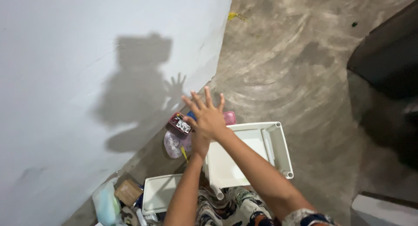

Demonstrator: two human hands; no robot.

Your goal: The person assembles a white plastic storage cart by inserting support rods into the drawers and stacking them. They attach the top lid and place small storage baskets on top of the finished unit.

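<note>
Patterned fabric (237,204) covers the person's lap at the bottom edge of the view, and both bare forearms rise from it toward the middle. Low on the left, against the foot of the pale wall (65,78), lie a small brown cardboard box (128,192), a bluish plastic bag (106,204) and a white tray-like panel (157,193). Just beyond the lap stands a white plastic shelf piece (261,147) with tubular corner sockets, resting on the grey concrete floor (296,69). The right hand (208,114) is raised above it with all fingers spread wide apart, holding nothing, and it crosses over the left hand (198,141), which is mostly hidden beneath it, so whether that one grips anything cannot be told. Touching or just beside these hands is a small dark-red box (179,124) filled with little bright items, with a pink object (229,117) at its right and a lilac round lid (175,144) below it. On the wall falls a shadow (139,87) of the person with a splayed hand. Farther off, a yellow scrap (234,16) lies on the floor, and a dark piece of furniture (387,52) stands at the right.
</note>
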